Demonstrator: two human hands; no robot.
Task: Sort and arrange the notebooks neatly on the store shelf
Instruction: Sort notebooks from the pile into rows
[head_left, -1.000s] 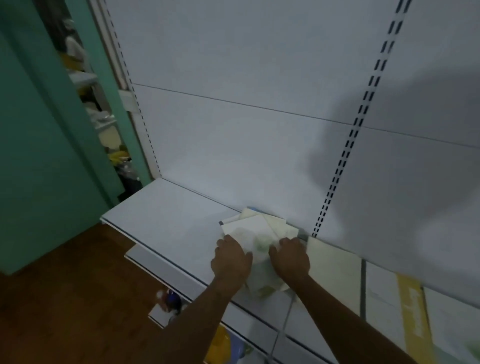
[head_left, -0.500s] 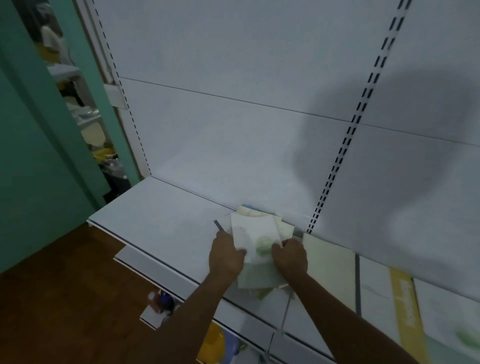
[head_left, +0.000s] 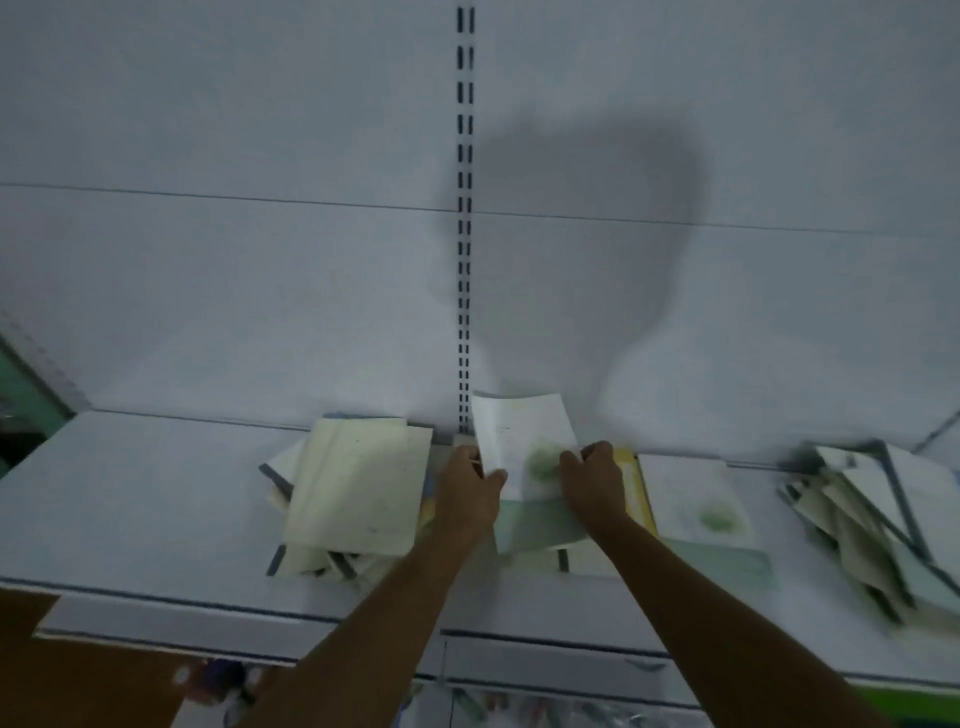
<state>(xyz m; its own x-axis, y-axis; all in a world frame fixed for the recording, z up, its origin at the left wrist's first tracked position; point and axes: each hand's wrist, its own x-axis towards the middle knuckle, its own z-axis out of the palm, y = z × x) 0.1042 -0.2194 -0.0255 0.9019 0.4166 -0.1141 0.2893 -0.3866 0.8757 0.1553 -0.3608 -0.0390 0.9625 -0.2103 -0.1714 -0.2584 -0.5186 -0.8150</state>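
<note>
I see the white shelf running across the frame under a white slotted back panel, with a messy pile of cream notebooks lying left of centre, a fanned, tumbled heap of notebooks at the far right, and a flat notebook with a green blot beside a yellow-edged one. Between the piles, my left hand and right hand each pinch a side edge of a white, green-marked notebook, thumbs on its cover, holding it tilted up above another notebook lying on the shelf.
</note>
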